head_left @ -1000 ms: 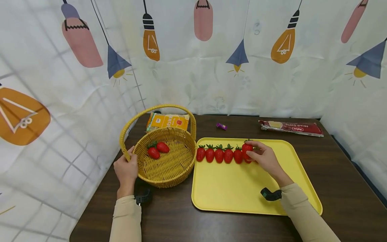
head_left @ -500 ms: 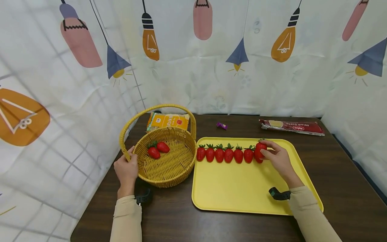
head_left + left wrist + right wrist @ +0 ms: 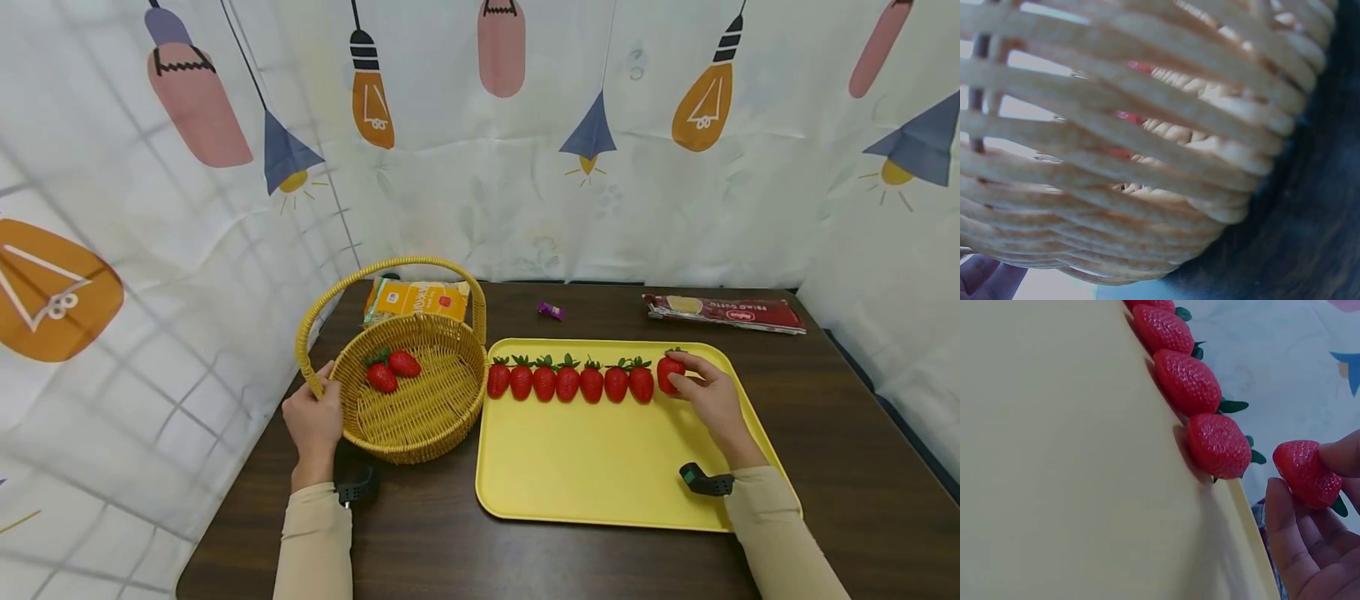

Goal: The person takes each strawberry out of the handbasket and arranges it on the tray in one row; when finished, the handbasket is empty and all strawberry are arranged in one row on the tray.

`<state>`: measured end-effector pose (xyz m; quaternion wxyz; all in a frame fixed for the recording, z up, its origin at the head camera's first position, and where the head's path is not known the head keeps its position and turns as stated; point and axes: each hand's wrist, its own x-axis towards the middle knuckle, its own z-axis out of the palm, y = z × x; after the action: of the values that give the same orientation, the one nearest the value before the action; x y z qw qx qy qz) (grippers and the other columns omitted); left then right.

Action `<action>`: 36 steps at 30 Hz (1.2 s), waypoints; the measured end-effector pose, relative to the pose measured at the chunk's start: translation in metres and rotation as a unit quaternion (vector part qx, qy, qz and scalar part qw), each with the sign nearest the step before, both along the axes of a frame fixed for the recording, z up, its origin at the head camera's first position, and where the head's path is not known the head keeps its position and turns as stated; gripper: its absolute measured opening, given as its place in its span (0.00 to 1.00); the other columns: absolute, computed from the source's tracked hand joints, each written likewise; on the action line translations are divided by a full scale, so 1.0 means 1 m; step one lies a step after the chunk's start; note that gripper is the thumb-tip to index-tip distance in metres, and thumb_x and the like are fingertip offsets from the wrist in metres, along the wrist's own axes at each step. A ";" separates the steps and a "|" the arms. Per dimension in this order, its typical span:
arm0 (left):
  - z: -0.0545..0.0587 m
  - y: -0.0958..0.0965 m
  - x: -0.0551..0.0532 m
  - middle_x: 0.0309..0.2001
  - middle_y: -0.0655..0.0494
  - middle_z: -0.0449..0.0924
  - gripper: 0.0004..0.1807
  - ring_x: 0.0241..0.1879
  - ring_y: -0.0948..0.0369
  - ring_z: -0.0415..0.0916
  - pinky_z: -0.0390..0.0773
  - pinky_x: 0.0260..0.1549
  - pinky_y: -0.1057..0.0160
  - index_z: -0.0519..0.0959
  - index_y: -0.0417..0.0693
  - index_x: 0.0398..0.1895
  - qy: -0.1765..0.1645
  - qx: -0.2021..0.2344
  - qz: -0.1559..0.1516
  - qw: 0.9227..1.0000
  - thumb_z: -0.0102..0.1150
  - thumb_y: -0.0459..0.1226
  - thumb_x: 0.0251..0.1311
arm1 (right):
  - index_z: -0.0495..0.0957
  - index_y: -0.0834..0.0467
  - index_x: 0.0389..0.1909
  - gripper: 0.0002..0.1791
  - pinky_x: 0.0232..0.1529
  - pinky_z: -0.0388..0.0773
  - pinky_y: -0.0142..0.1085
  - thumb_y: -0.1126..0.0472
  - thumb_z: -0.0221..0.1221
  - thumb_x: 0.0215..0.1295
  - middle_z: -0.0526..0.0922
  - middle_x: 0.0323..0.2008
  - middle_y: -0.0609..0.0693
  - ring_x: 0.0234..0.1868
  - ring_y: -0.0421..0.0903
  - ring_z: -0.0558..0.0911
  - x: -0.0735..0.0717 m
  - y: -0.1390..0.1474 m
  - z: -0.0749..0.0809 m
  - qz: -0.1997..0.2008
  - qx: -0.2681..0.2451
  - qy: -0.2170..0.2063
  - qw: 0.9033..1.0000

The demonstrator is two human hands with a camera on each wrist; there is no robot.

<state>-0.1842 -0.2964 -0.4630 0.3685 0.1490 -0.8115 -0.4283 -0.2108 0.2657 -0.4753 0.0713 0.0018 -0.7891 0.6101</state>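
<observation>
My left hand grips the yellow wicker basket where its handle joins the rim, at the left in the head view. Two red strawberries with green leaves lie inside it. The left wrist view is filled by the basket's woven side, with bits of red showing through. Over the far right part of the yellow tray, my right hand pinches a strawberry between thumb and fingers. It is just past the right end of a row of several strawberries along the tray's far side.
Behind the basket lies an orange snack packet. A small purple wrapped candy sits on the dark wooden table beyond the tray, and a long red packet is at the back right. Patterned curtain encloses the table.
My right hand has moved right along the row, carrying the strawberry, and strawberries that were behind it now show. My left hand stays on the basket, which has not moved.
</observation>
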 end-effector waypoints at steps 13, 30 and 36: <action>0.003 0.001 0.003 0.46 0.52 0.86 0.15 0.07 0.70 0.45 0.50 0.09 0.68 0.82 0.34 0.19 -0.012 -0.003 -0.005 1.000 0.51 0.31 0.61 | 0.70 0.67 0.64 0.26 0.37 0.77 0.23 0.58 0.57 0.70 0.71 0.59 0.68 0.37 0.22 0.76 0.000 0.011 -0.013 -0.004 0.088 -0.025 0.996; 0.002 0.000 0.001 0.46 0.52 0.86 0.14 0.08 0.70 0.46 0.51 0.11 0.68 0.85 0.34 0.24 -0.012 0.002 -0.004 1.000 0.52 0.31 0.61 | 0.70 0.65 0.65 0.28 0.33 0.79 0.27 0.54 0.58 0.69 0.72 0.60 0.69 0.32 0.31 0.80 -0.001 0.012 -0.008 -0.022 0.093 -0.089 0.991; 0.003 0.000 0.001 0.46 0.52 0.86 0.14 0.08 0.70 0.46 0.51 0.11 0.68 0.85 0.34 0.24 -0.011 0.004 -0.005 1.000 0.52 0.31 0.61 | 0.70 0.68 0.64 0.28 0.33 0.80 0.28 0.56 0.59 0.68 0.74 0.56 0.69 0.30 0.32 0.82 -0.001 0.012 -0.009 -0.021 0.086 -0.084 0.993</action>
<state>-0.1831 -0.2967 -0.4603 0.3571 0.1506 -0.8146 -0.4316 -0.2122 0.2776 -0.4843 0.0175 -0.0599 -0.8415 0.5367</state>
